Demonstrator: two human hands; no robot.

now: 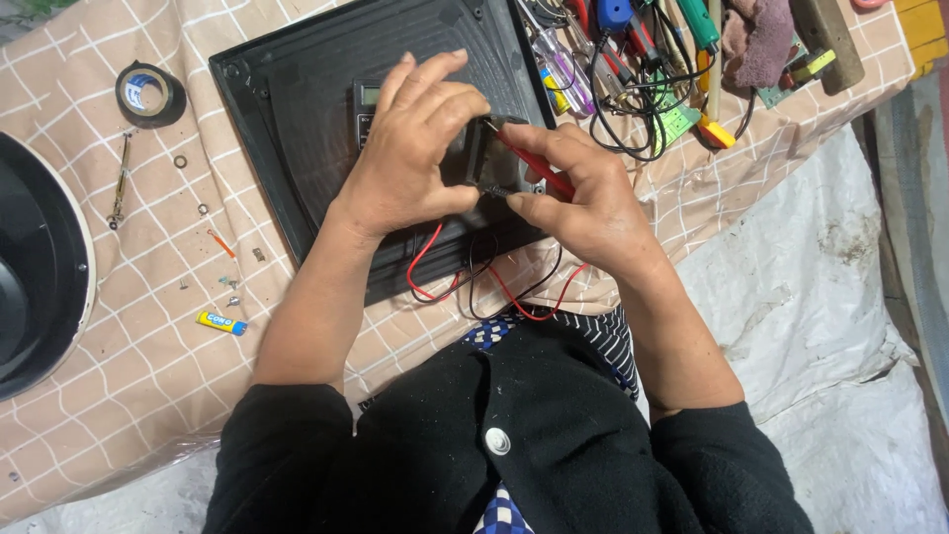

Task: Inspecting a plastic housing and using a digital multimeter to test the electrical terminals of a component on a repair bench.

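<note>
A black ribbed panel (297, 89) lies on a checked cloth. A small meter with a grey screen (368, 99) rests on it, mostly hidden under my left hand (410, 148). That hand curls over a small dark part and pinches a black probe tip (491, 189) with the thumb. My right hand (583, 198) holds a red probe (534, 163) like a pen, its tip touching the same small part. Red and black leads (494, 287) loop down off the panel's near edge toward my body.
A roll of black tape (148, 94), a thin tool (120, 183), loose screws and a small yellow-and-blue tube (221, 322) lie left of the panel. A round black object (40, 267) sits at the far left. Screwdrivers, wires and a cloth crowd the top right; white sacking (811, 287) covers the right.
</note>
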